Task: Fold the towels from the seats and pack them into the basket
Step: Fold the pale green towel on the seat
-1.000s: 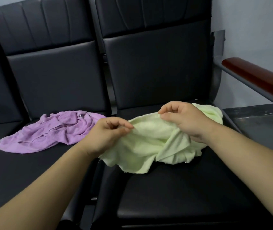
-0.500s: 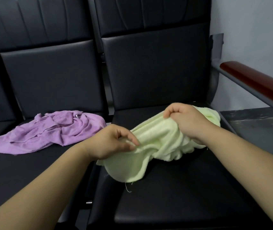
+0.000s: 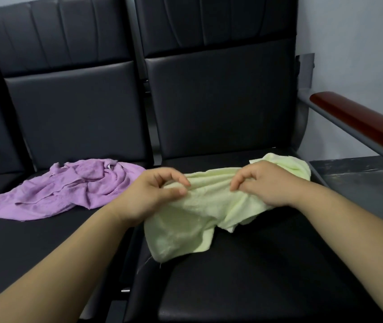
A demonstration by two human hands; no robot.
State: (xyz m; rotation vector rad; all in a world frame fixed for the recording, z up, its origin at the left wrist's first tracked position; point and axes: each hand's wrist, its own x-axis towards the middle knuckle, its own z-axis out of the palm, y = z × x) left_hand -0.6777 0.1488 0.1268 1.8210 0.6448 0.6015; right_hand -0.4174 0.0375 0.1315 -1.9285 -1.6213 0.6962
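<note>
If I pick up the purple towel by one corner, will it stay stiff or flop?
Probably flop: the purple towel lies in soft crumpled wrinkles on the seat. It's likely light, since the cloth looks thin. The green towel droops the same way.

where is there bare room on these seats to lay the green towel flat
Bare: the right seat's front, nearer than the green towel; the left seat's front, nearer than the purple towel. Crowded: mid right seat, where the left hand and right hand grip the green towel.
</note>
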